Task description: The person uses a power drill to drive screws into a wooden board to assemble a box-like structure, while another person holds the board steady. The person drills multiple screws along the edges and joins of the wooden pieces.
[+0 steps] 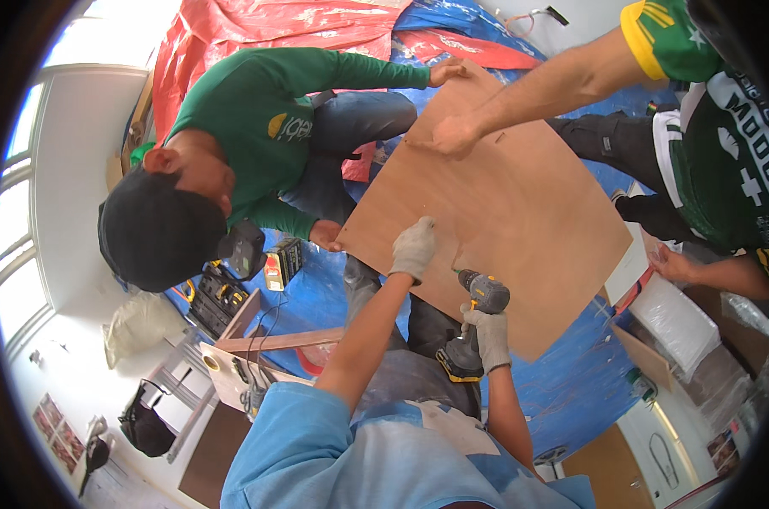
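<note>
A large brown wooden board (520,220) lies tilted in front of me, its near edge close to my legs. My right hand (489,339), in a pale work glove, is wrapped round the handle of a grey and yellow cordless drill (486,293), whose bit points left over the board's near edge. The drill's battery hangs below, beside my leg. My left hand (414,248), gloved too, is closed over the board left of the drill. Whatever its fingers pinch, if anything, is too small to make out.
At left, a person in a green sweatshirt (257,127) steadies the board by two corners. Another person's hand (459,134) rests on its far part from the right. Blue sheeting (562,390) lies beneath. A toolbox (216,297) and a wooden strip (282,341) sit left.
</note>
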